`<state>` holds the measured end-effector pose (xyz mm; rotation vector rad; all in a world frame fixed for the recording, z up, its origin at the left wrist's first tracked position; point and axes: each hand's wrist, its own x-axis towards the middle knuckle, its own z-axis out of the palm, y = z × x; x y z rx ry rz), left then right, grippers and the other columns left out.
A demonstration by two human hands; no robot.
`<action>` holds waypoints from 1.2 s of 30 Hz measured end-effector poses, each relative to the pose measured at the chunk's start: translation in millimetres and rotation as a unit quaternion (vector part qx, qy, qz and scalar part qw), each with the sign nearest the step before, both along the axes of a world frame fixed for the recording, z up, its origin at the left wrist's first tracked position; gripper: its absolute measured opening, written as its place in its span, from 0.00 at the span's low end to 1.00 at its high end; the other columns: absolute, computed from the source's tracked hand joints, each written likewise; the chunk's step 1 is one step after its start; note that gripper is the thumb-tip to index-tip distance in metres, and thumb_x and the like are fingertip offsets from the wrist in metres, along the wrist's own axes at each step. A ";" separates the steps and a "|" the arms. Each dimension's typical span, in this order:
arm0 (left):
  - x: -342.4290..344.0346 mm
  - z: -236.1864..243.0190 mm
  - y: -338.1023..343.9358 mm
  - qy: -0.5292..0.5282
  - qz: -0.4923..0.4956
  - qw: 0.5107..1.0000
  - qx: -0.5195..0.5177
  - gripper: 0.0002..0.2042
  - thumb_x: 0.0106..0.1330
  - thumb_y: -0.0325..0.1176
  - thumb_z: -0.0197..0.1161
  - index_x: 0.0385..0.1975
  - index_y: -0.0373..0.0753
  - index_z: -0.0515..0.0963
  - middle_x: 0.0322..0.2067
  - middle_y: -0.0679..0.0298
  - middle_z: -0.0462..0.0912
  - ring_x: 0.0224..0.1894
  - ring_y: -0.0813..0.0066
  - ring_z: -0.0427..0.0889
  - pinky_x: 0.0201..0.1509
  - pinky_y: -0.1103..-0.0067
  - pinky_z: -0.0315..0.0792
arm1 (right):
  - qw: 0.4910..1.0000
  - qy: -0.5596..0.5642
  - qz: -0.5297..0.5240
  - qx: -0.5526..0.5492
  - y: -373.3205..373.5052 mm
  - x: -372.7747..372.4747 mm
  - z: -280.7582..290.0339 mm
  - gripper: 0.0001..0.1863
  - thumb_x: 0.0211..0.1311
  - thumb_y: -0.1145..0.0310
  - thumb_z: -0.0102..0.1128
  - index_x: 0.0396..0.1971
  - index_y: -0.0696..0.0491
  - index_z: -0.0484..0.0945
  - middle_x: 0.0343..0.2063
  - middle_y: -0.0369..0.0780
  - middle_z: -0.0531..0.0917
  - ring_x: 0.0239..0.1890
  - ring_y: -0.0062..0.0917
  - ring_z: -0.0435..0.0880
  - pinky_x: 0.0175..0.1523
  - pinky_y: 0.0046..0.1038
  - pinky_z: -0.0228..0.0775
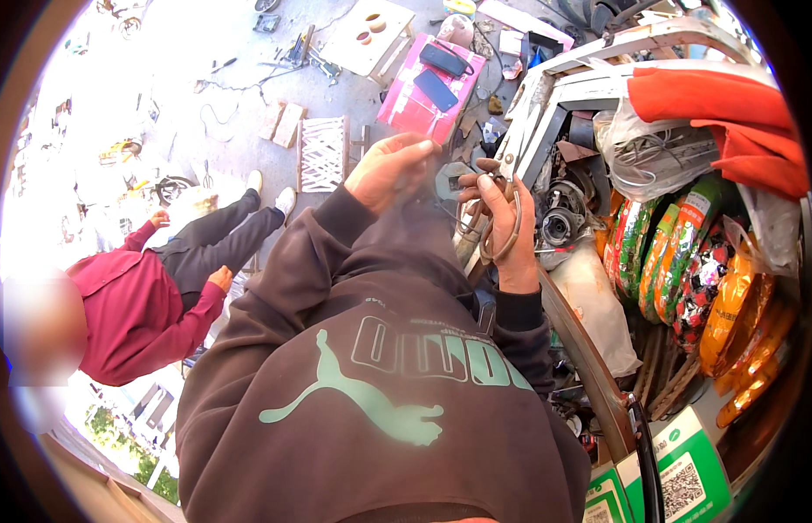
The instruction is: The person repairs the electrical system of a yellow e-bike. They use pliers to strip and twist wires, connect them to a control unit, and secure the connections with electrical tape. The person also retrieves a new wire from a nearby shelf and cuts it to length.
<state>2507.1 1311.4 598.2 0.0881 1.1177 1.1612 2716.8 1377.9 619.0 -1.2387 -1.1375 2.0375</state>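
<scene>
One pair of scissors (508,163) is in front of the person's dark sweatshirt (354,471), its blades pointing away from the body; the right grip (523,235) holds it, with fingers bent around the loop handles. Near it is the left grip (390,170), thumb and fingers close together, but because of blur I cannot tell whether something thin is pinched there. As I judge, the tool is already taken up, but I can make out no material between the blades, so how much is finished and how much is left I cannot say. Farther out, a phone (435,91) and a black case (444,60) lie on a pink box (404,106). Wrapped tyres (676,253) are at right, a co-worker (131,305) at left.
</scene>
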 end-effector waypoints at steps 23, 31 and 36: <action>-101.3 13.4 -131.4 0.018 0.142 0.990 0.008 0.07 0.72 0.36 0.65 0.41 0.40 0.80 0.31 0.69 0.82 0.23 0.87 0.75 0.21 0.88 0.63 | 0.988 -0.011 0.150 -0.041 -88.8 -146.4 9.5 0.17 0.69 0.67 0.61 0.52 0.61 0.75 0.31 0.36 0.82 0.30 0.19 0.80 0.36 0.22 0.72; -187.6 4.0 -186.9 0.012 0.337 0.941 0.036 0.07 0.75 0.35 0.61 0.42 0.39 0.80 0.33 0.66 0.82 0.23 0.82 0.74 0.20 0.85 0.64 | 0.980 -0.001 0.180 -0.084 -109.9 -185.3 23.4 0.15 0.69 0.68 0.56 0.51 0.61 0.75 0.29 0.39 0.83 0.29 0.23 0.83 0.37 0.24 0.75; -219.7 8.9 -233.6 0.001 0.398 0.916 0.056 0.07 0.76 0.36 0.61 0.42 0.40 0.80 0.33 0.67 0.82 0.25 0.80 0.72 0.21 0.84 0.62 | 0.978 0.033 0.146 -0.142 -126.4 -194.6 9.7 0.16 0.68 0.71 0.58 0.53 0.60 0.74 0.29 0.40 0.84 0.28 0.27 0.85 0.35 0.26 0.77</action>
